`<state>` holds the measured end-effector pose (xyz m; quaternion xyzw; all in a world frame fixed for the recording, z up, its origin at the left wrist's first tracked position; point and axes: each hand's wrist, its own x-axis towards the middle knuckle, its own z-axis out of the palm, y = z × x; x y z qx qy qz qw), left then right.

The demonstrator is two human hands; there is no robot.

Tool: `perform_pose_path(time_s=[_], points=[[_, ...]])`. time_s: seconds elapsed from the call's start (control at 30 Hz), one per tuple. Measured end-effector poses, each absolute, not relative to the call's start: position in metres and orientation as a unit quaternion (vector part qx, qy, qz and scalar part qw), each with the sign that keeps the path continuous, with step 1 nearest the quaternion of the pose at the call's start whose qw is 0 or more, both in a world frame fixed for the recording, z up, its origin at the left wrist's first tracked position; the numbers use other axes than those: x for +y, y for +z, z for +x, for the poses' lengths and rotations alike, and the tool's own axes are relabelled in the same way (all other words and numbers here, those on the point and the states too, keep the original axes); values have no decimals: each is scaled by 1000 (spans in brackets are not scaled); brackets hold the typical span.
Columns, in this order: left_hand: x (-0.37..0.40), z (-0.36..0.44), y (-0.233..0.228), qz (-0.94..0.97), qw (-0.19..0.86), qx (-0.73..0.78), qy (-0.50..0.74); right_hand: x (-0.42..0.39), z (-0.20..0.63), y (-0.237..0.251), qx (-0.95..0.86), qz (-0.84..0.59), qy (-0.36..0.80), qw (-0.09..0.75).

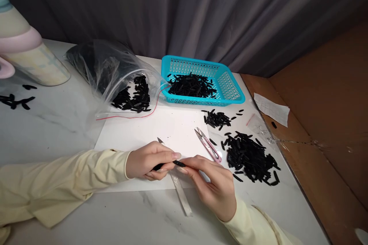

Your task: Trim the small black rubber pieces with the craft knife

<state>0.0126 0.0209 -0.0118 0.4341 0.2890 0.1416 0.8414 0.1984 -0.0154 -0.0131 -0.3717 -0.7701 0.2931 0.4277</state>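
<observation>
A: Hands first. Your left hand (149,164) is curled closed around one end of a small black strip (178,163); your right hand (214,187) pinches the other end with thumb and forefinger. Both meet low in the middle of the white sheet (161,130).

B: Step?

A: Looks like you're handling one piece at a time, inspecting or cleaning it up, I'd judge. A next move would call for a steady pinch and keeping the tip clear of your fingers. A grey blade (178,183) lies flat under your hands, pointing to 11 o'clock.

B: Left to right, go.

A: At 9 o'clock, a pastel bottle (31,57) with loose black bits below it. At 11 o'clock, a clear plastic bag (106,65) spilling black pieces. At 12 o'clock, a blue basket (230,84) partly filled with the same pieces. Just right of your hands, pink thread snips (208,143). At 3 o'clock, a black pile (250,157) on the table, and a paper slip (271,109) beyond it.

B: The strip itself?

A: Thin, flat, matte black, narrow, rounded end. Held roughly level, just above the sheet.
</observation>
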Motion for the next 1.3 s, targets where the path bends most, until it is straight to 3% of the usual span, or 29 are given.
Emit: perform_pose_path(time_s=[1.07, 1.3], points=[[23, 13, -5, 429, 843, 306, 108, -15, 197, -10, -777, -372, 252, 441], [20, 12, -3, 529, 778, 309, 138, -15, 198, -9, -769, -385, 245, 447]])
